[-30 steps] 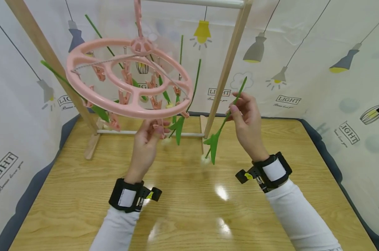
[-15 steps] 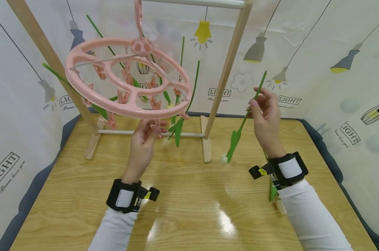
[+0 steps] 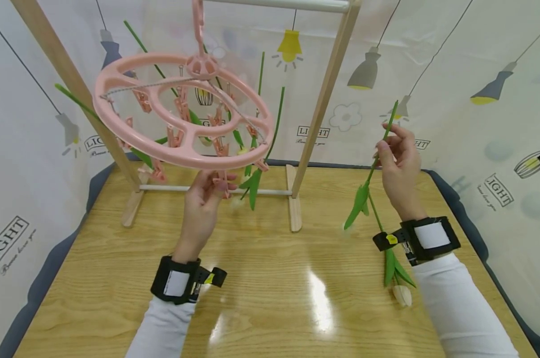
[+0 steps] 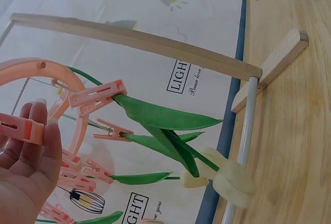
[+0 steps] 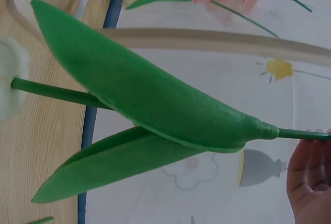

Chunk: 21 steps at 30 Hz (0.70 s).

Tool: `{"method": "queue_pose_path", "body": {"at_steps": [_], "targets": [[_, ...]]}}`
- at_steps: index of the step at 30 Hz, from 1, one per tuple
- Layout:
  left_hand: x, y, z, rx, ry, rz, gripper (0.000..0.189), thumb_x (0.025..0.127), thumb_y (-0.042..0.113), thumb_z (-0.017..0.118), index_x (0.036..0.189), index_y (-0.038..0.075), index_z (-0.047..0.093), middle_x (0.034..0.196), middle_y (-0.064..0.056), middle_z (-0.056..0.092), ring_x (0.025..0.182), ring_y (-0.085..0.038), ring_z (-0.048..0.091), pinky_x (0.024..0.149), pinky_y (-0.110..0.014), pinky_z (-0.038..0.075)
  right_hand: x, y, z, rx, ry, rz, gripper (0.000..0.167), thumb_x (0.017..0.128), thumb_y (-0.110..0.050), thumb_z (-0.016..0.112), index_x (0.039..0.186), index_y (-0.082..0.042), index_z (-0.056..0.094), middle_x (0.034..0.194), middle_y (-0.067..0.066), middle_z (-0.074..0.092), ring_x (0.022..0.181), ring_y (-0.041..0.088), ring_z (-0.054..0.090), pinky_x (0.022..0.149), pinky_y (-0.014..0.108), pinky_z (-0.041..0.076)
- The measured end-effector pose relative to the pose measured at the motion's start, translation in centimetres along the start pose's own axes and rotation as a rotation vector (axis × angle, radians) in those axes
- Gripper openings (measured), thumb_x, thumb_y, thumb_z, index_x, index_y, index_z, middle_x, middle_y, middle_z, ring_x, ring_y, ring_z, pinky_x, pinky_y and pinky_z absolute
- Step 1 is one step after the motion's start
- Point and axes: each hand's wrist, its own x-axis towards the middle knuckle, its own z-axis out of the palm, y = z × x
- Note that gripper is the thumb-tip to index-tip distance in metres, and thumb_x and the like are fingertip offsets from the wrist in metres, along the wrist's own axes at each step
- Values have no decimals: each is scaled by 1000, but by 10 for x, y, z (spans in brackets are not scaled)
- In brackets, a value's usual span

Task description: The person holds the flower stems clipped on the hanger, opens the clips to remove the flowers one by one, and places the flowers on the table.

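R hand (image 3: pixel 400 171) has just swung out to approx. 3 o'clock in head view, pinching a white-headed, green-leaved artificial tulip (image 3: pixel 357 205) by its stem; so tulip's now well apart from the small pink plastic peg (image 4: pixel 23 128) that L hand (image 3: pixel 200 201) grips, abt. 8 o'clock, prob. setting back any clipping there. Tulip tilts bloom-down above the pale wood table (image 3: pixel 270 293); 2 broad smooth leaves, bloom part-cropped in R wrist view.
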Motion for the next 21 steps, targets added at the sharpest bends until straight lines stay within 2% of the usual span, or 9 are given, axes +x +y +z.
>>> {"method": "queue_pose_path", "body": {"at_steps": [4,7,21], "targets": [[0,1,0,-21,8,5,23,102,7,50,123,-2,52,107,-5,65,92,-10,65,78,-22,54,4,4,-10,-66,11,28,33,103,-11,49,137,-9,51,92,-9,54,76,8,52,66,15,46],[0,2,0,-34,14,0,23,102,6,50,123,-3,53,108,-9,65,91,-10,65,78,-23,55,6,6,-17,-102,19,42,34,103,-12,49,138,-9,50,92,-10,53,77,7,52,67,14,47],[-3,3,-3,-29,10,-8,25,103,6,48,124,-7,50,104,11,66,92,-9,65,80,-21,55,13,20,-51,-297,45,152,40,102,-18,53,142,-16,48,92,-17,52,76,0,53,65,10,46]]}}
